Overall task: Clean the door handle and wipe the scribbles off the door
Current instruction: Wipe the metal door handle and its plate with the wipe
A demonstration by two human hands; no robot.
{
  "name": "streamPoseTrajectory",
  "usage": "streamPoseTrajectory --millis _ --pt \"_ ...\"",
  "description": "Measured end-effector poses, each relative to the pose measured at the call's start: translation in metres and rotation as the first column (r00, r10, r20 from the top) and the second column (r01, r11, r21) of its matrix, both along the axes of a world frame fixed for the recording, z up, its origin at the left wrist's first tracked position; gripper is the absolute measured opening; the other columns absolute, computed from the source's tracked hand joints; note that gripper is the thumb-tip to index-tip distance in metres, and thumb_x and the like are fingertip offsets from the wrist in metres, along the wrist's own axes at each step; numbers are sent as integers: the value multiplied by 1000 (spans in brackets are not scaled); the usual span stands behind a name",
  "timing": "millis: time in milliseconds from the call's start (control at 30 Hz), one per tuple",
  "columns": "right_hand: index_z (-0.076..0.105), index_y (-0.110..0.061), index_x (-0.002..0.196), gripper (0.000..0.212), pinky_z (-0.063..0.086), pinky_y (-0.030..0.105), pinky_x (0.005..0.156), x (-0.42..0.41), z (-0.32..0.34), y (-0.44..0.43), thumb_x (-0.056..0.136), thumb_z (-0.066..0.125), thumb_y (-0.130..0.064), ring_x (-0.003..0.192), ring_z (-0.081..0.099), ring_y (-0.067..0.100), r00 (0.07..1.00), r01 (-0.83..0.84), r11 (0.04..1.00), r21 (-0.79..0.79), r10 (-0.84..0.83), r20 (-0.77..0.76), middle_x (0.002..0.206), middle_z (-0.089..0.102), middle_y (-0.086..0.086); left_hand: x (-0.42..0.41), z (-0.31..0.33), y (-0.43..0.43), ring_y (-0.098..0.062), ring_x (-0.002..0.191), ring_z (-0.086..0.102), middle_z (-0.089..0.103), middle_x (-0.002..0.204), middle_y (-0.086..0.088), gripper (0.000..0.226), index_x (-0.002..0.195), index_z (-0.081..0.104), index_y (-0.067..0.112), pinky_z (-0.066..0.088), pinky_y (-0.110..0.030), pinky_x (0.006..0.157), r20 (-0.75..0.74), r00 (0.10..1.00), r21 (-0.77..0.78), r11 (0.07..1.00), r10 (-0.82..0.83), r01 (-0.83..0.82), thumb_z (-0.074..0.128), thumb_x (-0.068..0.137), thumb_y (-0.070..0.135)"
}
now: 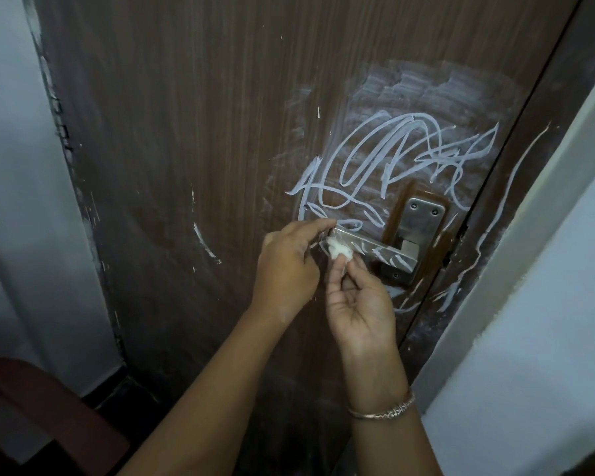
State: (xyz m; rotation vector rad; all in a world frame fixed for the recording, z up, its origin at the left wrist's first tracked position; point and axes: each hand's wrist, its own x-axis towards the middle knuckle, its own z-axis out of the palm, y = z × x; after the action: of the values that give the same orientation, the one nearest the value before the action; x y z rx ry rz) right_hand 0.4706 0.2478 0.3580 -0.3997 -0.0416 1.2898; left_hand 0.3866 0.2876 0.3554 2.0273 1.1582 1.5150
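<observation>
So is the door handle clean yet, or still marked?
Still marked: white strokes cross the door handle near its plate; the right hand presses a white wad at its other end.

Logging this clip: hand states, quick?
Left hand: pinches the end of the door handle.
Right hand: pinches a white cotton wad against the handle.
</observation>
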Motion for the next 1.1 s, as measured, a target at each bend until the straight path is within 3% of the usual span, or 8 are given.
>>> streamPoseTrajectory --millis 267,400,500,633,867,1000,1100 --pt "59 6 102 19 58 22 62 2 3 -1 85 52 9 88 61 22 999 -13 999 -41 12 -36 100 61 21 2 -3 1 -24 106 57 63 116 5 63 122 60 30 43 -45 94 -48 998 8 999 39 -38 44 75 -9" --pt "58 7 108 39 55 19 53 15 -3 -14 68 57 6 80 61 21 992 0 1000 11 2 -122 93 61 21 -1 -5 2 -27 107 56 63 116 4 70 124 58 32 43 -46 93 -83 996 26 999 38 -36 40 71 -11" --pt "61 6 96 29 53 18 51 28 -3 -26 67 58 4 69 62 20 989 68 998 7 -66 -129 83 63 20 -1 -6 2 -27 107 55 62 117 4 72 125 57 33 44 -46 93 -94 995 23 999 37 -35 40 71 -12" --pt "61 10 95 17 53 16 52 36 -2 -33 81 55 4 67 62 20 986 116 993 -14 -117 -118 75 66 22 0 -7 1 -28 110 54 62 117 2 74 127 55 33 44 -48 93 -86 996 0 1000 27 -27 39 70 -13" --pt "65 4 93 15 52 15 60 47 -8 -39 86 52 4 78 67 19 964 264 964 -27 -263 48 89 70 20 -6 -6 -3 -30 109 53 59 117 1 80 132 37 45 47 -51 90 -187 980 -88 995 -71 56 40 75 -11" --pt "64 -1 95 16 51 15 59 51 -7 -43 84 56 4 66 68 11 937 340 940 32 -341 71 86 72 14 -8 -6 -4 -30 105 56 60 116 1 89 130 30 55 51 -51 85 -168 971 -180 973 -172 141 41 75 -14" --pt "63 -10 99 23 49 18 61 44 -11 -41 87 50 5 76 65 13 879 395 919 -5 -377 292 101 66 12 -8 -6 -1 -27 111 55 60 120 3 92 127 31 56 51 -49 87 -140 967 -208 961 -213 181 40 72 -17"
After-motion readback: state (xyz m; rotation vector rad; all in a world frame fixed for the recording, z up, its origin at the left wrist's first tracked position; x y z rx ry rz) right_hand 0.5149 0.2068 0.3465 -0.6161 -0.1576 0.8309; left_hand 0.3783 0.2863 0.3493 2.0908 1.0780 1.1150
